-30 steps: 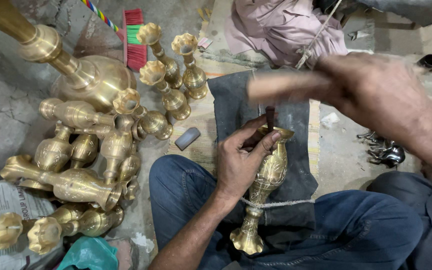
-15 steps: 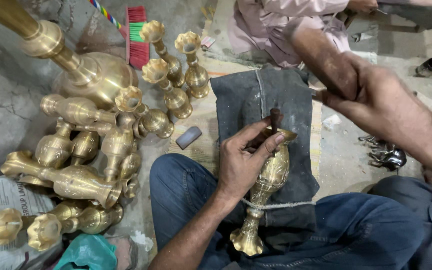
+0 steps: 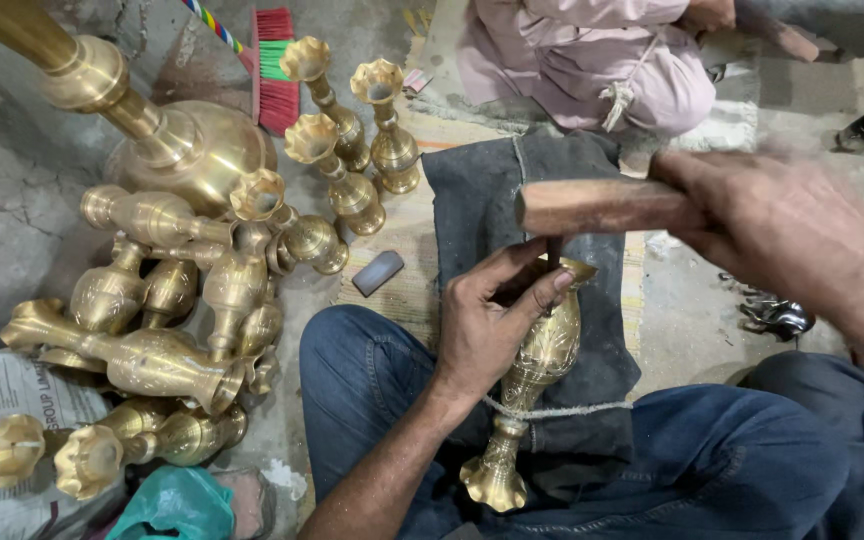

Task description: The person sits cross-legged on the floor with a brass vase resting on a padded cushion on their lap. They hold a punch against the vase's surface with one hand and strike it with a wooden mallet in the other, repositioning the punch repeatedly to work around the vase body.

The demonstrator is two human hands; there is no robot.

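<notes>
Swinging leftward since before, the right hand (image 3: 782,235) grips a wooden mallet (image 3: 602,205) above the chisel (image 3: 555,250) pinched by the left hand (image 3: 487,320). Brass vase (image 3: 527,385) on lap: mouth far-right, base near.

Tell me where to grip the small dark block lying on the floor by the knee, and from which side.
Grip the dark block across its two long sides, coming straight down from above. It lies flat and slanted on the mat, apart from the brass vases and the knee, so its long edges look free for the fingers. Its low, flat shape probably suits a pinch better than a full grasp.
</notes>
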